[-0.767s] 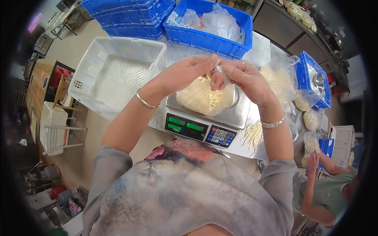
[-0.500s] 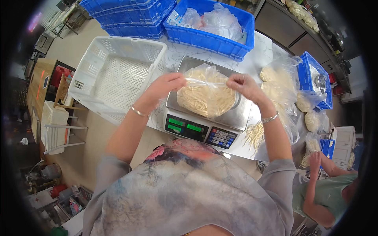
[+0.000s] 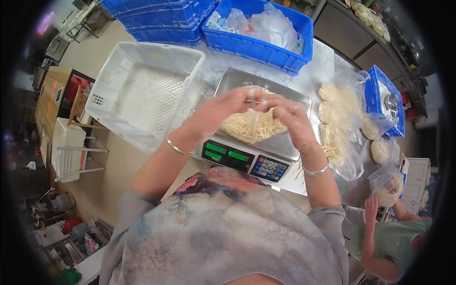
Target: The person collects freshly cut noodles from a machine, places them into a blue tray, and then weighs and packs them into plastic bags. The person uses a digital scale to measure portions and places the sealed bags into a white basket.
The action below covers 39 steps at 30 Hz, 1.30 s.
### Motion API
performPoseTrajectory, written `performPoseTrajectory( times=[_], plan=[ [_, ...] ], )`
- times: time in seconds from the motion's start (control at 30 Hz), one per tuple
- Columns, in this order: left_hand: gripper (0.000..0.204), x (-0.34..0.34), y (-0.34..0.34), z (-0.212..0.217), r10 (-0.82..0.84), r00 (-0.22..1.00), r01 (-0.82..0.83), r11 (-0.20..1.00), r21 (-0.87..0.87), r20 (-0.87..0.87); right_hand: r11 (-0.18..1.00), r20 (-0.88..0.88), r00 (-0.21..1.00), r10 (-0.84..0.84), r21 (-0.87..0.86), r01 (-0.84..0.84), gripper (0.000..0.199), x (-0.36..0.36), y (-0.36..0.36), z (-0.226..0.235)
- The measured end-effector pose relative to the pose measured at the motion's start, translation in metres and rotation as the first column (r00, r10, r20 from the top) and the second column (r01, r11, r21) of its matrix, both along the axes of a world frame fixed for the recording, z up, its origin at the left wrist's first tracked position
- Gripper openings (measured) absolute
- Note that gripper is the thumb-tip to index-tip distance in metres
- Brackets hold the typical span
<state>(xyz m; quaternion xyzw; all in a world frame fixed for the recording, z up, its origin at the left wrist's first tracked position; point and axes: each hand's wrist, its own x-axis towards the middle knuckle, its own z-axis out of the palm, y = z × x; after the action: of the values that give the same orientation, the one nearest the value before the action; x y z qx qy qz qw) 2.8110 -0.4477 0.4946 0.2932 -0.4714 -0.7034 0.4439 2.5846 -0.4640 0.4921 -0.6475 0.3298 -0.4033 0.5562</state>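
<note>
A clear plastic bag of pale noodles (image 3: 251, 129) rests on the steel pan of a digital scale (image 3: 297, 142). My left hand (image 3: 227, 107) and my right hand (image 3: 293, 119) meet above it, fingers bent and pinched at the bag's gathered top. Both are a little blurred, and they cover the upper part of the bag, so the plastic between the fingertips hardly shows. Each wrist wears a silver bangle. Below the pan, the scale's green displays (image 3: 227, 154) and keypad (image 3: 270, 168) face me.
Left of the scale is a white perforated crate (image 3: 152, 102). A blue crate (image 3: 259, 52) with plastic bags stands behind, beside stacked blue crates (image 3: 164, 21). Bagged noodles (image 3: 339, 111) lie right, before another blue crate (image 3: 398, 114). A co-worker (image 3: 394, 237) at lower right handles bagged noodles (image 3: 389, 190).
My hands, apart and stretching the bag's top sideways before, have come together over the bag. The loose noodles at right are now mostly hidden by my right arm. The co-worker's bag has been raised.
</note>
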Motion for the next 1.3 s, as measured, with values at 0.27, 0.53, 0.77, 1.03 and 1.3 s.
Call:
performPoseTrajectory(
  times=[0.27,0.53,0.77,1.03,1.3],
  plan=[
    [0.028,0.03,-0.003,-0.049,-0.033,0.976,-0.045,0.935,0.352,0.213,0.478,0.203,0.71,-0.675,0.853,0.211,0.028,-0.045,-0.013,-0.057],
    [0.021,-0.019,0.01,-0.051,-0.069,0.933,0.108,0.99,-0.092,0.353,0.914,0.07,0.922,-0.38,0.183,0.363,0.026,0.009,0.046,-0.004],
    [0.028,0.027,-0.044,0.003,0.208,0.969,-0.218,0.973,-0.07,-0.132,0.712,-0.079,0.749,-0.658,-0.388,0.585,0.013,0.03,0.072,0.014],
    [0.031,0.249,-0.078,0.122,0.357,0.897,-0.411,0.891,-0.195,-0.26,0.502,-0.314,0.418,-0.853,-0.272,0.821,0.014,-0.09,0.148,-0.072],
    [0.029,0.371,-0.096,-0.035,0.65,0.452,-0.584,0.733,-0.348,0.611,0.11,-0.456,-0.496,-0.739,-0.808,0.579,0.054,-0.256,0.157,-0.118]
  ],
)
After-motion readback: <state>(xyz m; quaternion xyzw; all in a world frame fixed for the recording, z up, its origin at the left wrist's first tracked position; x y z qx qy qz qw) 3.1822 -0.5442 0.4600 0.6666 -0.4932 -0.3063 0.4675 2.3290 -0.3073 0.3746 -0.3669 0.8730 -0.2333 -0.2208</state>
